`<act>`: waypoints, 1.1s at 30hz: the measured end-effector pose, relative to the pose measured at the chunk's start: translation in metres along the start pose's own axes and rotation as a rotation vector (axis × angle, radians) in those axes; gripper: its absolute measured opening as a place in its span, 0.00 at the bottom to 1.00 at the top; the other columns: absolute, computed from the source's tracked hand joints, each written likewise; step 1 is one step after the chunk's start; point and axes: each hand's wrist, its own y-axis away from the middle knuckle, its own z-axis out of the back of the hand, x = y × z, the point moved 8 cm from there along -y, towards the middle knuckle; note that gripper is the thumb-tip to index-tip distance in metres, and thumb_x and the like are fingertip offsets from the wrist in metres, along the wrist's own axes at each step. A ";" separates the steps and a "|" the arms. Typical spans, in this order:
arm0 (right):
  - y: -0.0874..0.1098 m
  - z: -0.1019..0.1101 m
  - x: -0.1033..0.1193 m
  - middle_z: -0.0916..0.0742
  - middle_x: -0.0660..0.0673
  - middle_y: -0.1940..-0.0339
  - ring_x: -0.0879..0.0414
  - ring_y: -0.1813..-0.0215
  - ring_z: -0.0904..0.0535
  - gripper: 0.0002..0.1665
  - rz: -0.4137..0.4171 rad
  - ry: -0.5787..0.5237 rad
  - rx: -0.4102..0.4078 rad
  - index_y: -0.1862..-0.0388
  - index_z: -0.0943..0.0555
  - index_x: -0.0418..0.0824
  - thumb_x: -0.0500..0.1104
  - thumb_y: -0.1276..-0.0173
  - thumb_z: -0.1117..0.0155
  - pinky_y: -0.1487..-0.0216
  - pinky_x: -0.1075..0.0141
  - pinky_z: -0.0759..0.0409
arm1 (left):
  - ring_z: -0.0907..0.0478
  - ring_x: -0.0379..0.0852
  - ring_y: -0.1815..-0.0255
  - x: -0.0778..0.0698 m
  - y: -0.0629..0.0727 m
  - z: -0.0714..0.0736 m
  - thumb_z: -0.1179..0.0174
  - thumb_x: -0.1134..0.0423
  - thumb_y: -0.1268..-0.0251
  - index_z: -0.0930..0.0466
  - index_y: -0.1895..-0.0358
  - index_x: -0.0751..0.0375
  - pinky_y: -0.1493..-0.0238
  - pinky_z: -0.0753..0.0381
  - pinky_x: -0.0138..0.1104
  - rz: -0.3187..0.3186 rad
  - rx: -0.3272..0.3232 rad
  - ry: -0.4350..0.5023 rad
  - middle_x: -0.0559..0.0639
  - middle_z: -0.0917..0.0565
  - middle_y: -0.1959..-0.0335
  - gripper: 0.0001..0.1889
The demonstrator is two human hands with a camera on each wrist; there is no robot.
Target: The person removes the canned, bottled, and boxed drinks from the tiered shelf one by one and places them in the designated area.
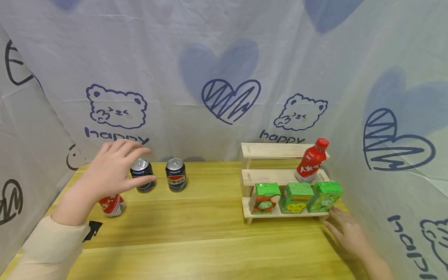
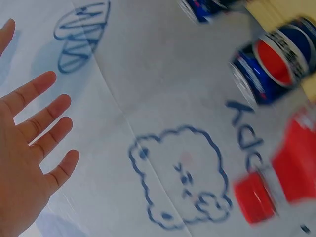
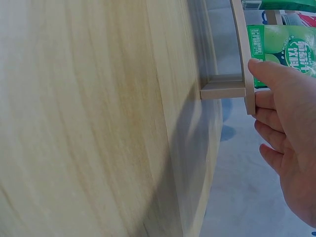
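Note:
My left hand (image 1: pixel 117 169) is raised with thumb and fingers spread apart, holding nothing. It hovers above a red-and-white bottle (image 1: pixel 113 205), which it partly hides, and in front of a dark blue cola can (image 1: pixel 143 177). In the left wrist view the left hand (image 2: pixel 29 143) has its fingers extended, away from the blurred red-capped bottle (image 2: pixel 291 168). At the right end of a small wooden tiered shelf (image 1: pixel 285 215), my right hand (image 1: pixel 350 233) grips the lowest board's corner. In the right wrist view its thumb (image 3: pixel 269 71) lies on the board's edge beside a green juice box (image 3: pixel 281 47).
A second cola can (image 1: pixel 176 175) stands on the wooden table (image 1: pixel 196 233). On the lowest tier sit three green drink boxes (image 1: pixel 297 198); a red bottle (image 1: pixel 309 161) stands on the middle tier. Printed white cloth (image 1: pixel 168 97) encloses the back and sides.

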 end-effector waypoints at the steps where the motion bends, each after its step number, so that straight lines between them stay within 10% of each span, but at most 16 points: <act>1: 0.000 0.000 0.000 0.23 0.24 0.39 0.26 0.38 0.29 0.30 0.001 -0.001 0.001 0.43 0.23 0.25 0.48 0.33 0.35 0.42 0.35 0.32 | 0.31 0.56 0.42 -0.005 -0.005 0.000 0.34 0.34 0.51 0.23 0.43 0.50 0.47 0.34 0.52 -0.024 -0.018 0.005 0.53 0.22 0.45 0.35; 16: 0.000 -0.001 -0.001 0.24 0.23 0.38 0.26 0.38 0.29 0.31 0.004 -0.008 -0.003 0.42 0.24 0.25 0.47 0.34 0.35 0.40 0.35 0.34 | 0.30 0.54 0.41 -0.066 -0.069 -0.021 0.42 0.30 0.46 0.23 0.42 0.50 0.45 0.33 0.50 -0.192 -0.048 0.087 0.53 0.23 0.44 0.35; 33: -0.001 0.001 0.001 0.24 0.23 0.38 0.27 0.38 0.29 0.30 0.009 0.007 -0.003 0.42 0.24 0.25 0.46 0.34 0.35 0.40 0.36 0.34 | 0.33 0.51 0.37 -0.126 -0.134 -0.057 0.47 0.27 0.42 0.26 0.38 0.44 0.42 0.33 0.49 -0.184 0.063 0.164 0.49 0.25 0.40 0.35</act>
